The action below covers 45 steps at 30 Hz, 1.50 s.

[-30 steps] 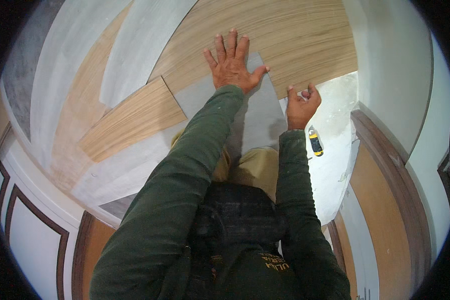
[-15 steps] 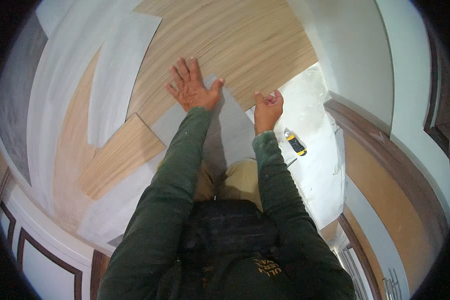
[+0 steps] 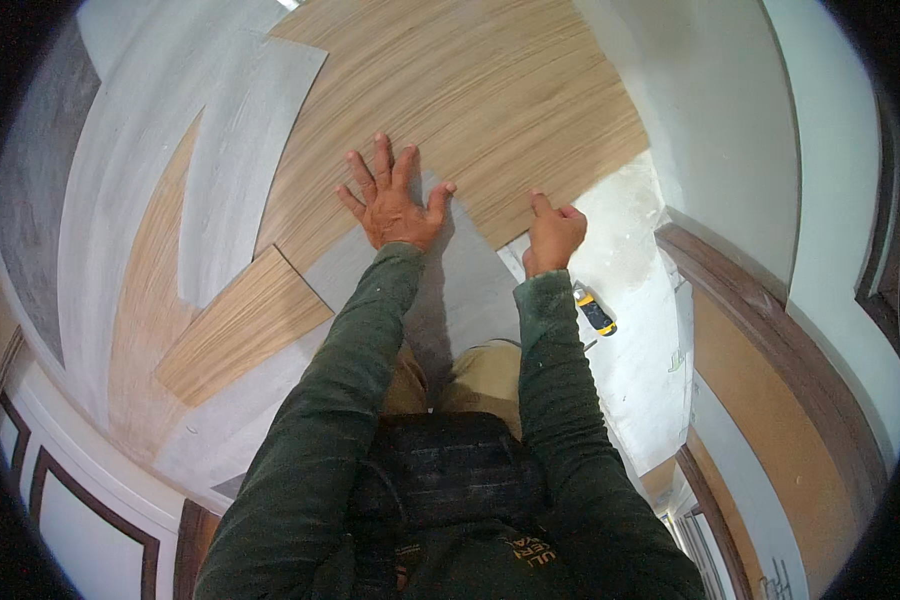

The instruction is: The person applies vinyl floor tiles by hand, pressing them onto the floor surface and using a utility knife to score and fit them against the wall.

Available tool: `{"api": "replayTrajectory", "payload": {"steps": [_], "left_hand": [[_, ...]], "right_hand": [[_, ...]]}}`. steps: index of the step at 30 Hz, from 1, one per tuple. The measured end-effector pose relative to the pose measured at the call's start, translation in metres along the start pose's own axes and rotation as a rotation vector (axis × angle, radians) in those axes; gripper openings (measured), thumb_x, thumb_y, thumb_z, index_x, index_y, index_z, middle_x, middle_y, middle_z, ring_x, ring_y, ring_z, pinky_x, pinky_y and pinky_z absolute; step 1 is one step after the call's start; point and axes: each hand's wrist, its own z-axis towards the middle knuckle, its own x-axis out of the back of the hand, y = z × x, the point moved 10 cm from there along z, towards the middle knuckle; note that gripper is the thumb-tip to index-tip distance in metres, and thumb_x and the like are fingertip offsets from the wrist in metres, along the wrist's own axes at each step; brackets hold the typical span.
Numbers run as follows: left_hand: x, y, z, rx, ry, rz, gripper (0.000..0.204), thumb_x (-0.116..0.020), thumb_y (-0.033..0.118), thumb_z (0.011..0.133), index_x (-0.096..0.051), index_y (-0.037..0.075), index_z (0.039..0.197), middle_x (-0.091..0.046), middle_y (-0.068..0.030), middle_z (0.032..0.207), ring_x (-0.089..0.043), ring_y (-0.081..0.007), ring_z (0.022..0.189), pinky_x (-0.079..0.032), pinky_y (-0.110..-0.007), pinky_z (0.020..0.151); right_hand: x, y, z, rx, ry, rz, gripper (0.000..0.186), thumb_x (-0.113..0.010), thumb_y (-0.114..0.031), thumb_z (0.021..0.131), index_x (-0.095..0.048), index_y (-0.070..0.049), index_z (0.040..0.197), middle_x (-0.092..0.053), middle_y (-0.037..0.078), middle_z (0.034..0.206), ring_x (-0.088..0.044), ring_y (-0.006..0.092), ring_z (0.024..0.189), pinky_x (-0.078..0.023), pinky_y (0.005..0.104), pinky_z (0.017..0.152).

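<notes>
Pale floor borders the wood-grain planks, which lie ahead of me, grain slanting away rightward. My left hand lies spread over their near edge; my right hand curls farther right along it, nearer the utility knife; whether it grips, I cannot tell.

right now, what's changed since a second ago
The right hand has shifted slightly forward over the edge of the tan wood-grain flooring, now more curled; the view swung too. The left hand stays spread on that flooring; the yellow-and-black utility knife hasn't moved.
</notes>
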Motion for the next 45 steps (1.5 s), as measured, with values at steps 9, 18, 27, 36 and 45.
{"api": "replayTrajectory", "payload": {"steps": [9,18,27,36,45], "left_hand": [[0.000,-0.001,-0.001,0.015,-0.032,-0.037,0.077,-0.069,0.056,0.074,-0.048,0.021,0.139,-0.020,-0.0024,0.160,0.000,-0.0363,0.148,0.005,-0.067,0.111],[-0.007,-0.002,-0.001,0.019,-0.032,-0.009,0.078,-0.064,0.061,0.075,-0.045,0.027,0.142,-0.017,-0.0019,0.161,0.003,-0.0361,0.148,0.005,-0.067,0.111],[-0.012,-0.005,0.003,0.079,-0.041,0.052,0.092,-0.063,0.063,0.074,-0.026,0.031,0.152,-0.003,-0.0072,0.163,0.009,-0.0356,0.148,0.007,-0.066,0.110],[-0.013,-0.005,0.009,0.170,-0.126,0.029,0.108,-0.065,0.061,0.072,-0.011,0.019,0.156,0.004,-0.0137,0.162,0.014,-0.0363,0.147,0.009,-0.065,0.110],[-0.012,-0.001,0.007,0.139,-0.082,0.034,0.118,-0.068,0.060,0.069,-0.006,0.008,0.154,0.002,-0.0158,0.161,0.010,-0.0393,0.147,0.009,-0.067,0.109]], "right_hand": [[0.001,0.001,0.006,0.085,-0.100,0.144,0.047,-0.081,-0.011,0.075,-0.049,0.008,0.104,-0.057,0.010,0.081,-0.052,0.0122,0.057,-0.043,0.0239,0.042],[0.000,0.003,0.014,0.109,-0.098,0.062,0.050,-0.082,-0.012,0.073,-0.047,0.009,0.102,-0.057,0.012,0.086,-0.056,0.0160,0.067,-0.047,0.0264,0.046],[0.001,-0.017,0.012,0.171,-0.144,-0.080,0.048,-0.084,-0.016,0.070,-0.052,0.010,0.094,-0.059,0.015,0.081,-0.060,0.0192,0.064,-0.052,0.0272,0.043],[-0.015,-0.077,0.035,0.628,-0.218,-1.003,0.049,-0.079,-0.042,0.075,-0.063,0.005,0.073,-0.064,0.012,0.071,-0.064,0.0200,0.066,-0.052,0.0338,0.061],[-0.126,-0.166,-0.081,0.742,-0.857,0.708,0.027,-0.052,-0.026,0.100,-0.052,-0.005,0.083,-0.050,0.001,0.065,-0.044,0.0103,0.052,-0.037,0.0268,0.044]]}}
